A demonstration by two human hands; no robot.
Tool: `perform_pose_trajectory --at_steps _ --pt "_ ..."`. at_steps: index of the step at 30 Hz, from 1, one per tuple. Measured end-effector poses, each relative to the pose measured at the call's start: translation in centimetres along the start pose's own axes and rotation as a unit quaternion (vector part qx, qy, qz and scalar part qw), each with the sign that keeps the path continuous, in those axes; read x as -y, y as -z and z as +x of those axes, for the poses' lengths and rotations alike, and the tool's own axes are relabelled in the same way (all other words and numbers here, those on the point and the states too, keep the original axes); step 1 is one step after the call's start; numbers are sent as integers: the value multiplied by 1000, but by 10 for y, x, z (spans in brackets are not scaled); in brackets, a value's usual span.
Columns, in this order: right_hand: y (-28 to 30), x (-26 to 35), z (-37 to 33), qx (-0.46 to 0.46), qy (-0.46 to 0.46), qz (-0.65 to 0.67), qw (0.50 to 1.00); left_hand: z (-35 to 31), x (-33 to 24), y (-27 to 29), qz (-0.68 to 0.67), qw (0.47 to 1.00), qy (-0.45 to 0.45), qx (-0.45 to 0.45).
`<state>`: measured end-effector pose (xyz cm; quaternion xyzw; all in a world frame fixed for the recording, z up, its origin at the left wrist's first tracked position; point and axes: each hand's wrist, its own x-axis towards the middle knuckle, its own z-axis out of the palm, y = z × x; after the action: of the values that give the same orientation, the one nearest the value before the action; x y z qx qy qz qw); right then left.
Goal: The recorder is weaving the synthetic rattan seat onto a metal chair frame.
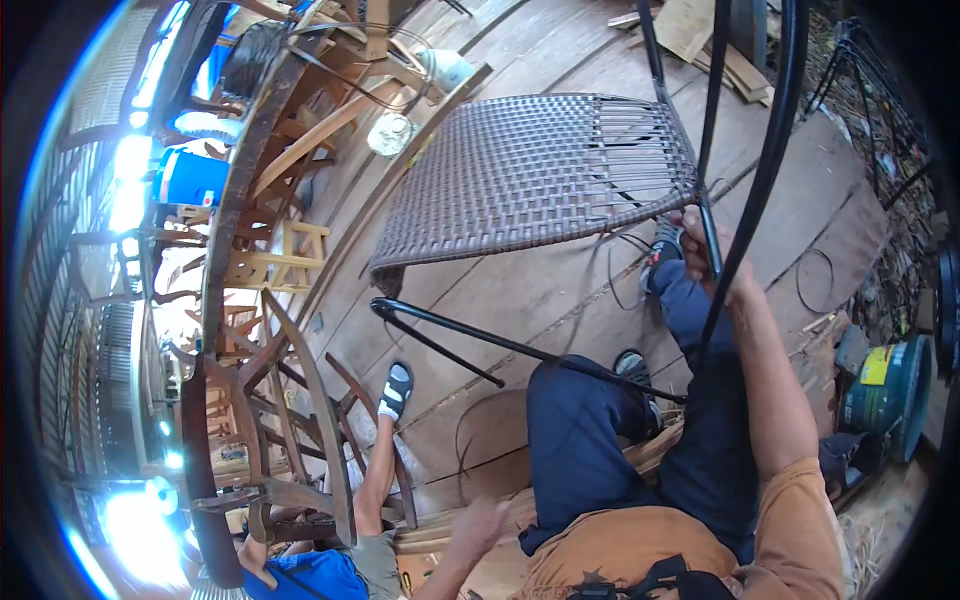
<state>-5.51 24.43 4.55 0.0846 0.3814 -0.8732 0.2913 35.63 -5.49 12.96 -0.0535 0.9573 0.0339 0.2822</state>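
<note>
Wooden furniture (327, 420) left of woven seat (500, 170)

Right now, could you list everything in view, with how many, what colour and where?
Woven chair panel: one, brown, upper centre
Tubular metal bars: several, black, right and below
Plastic bucket: one, blue, upper left
Small wooden stool: one, pale yellow, left
Wooden chair frames: several, dark brown, left
Drum-like object: one, green, yellow label, far right
Flat wood pieces: several, tan, top right
Plank floor: one, grey-brown, beneath
Co-worker: one, blue top, lower left
Trousered legs: two, navy, lower centre
Shirt: one, orange-brown, bottom
Right hand: one, bare, at the panel's right corner
Left hand: one, bare, blurred, bottom centre
</note>
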Motion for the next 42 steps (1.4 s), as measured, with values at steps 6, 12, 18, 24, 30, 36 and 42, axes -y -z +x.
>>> perform_pose_trajectory --at_steps 6,12,18,24,30,36,42 --pt "9 -3 15 -88 197 -286 934 39 -30 38 -184 968 57 -163" --pt "14 -3 30 -39 226 -327 917 219 -138 135 -131 891 -251 -354" --pt "-9 -14 41 17 327 -300 896 321 -179 164 -98 844 -249 -465" --pt "-26 -9 47 53 323 -401 856 346 -180 163 -204 797 -294 -487" --pt "-9 7 16 -72 257 -339 902 322 -177 160 -240 768 -265 -530" --pt "-42 15 -81 -227 341 -273 871 254 -161 127 -271 783 -221 -514" --pt "-96 -25 -125 -92 410 -373 827 238 -160 137 -465 839 -72 -273"
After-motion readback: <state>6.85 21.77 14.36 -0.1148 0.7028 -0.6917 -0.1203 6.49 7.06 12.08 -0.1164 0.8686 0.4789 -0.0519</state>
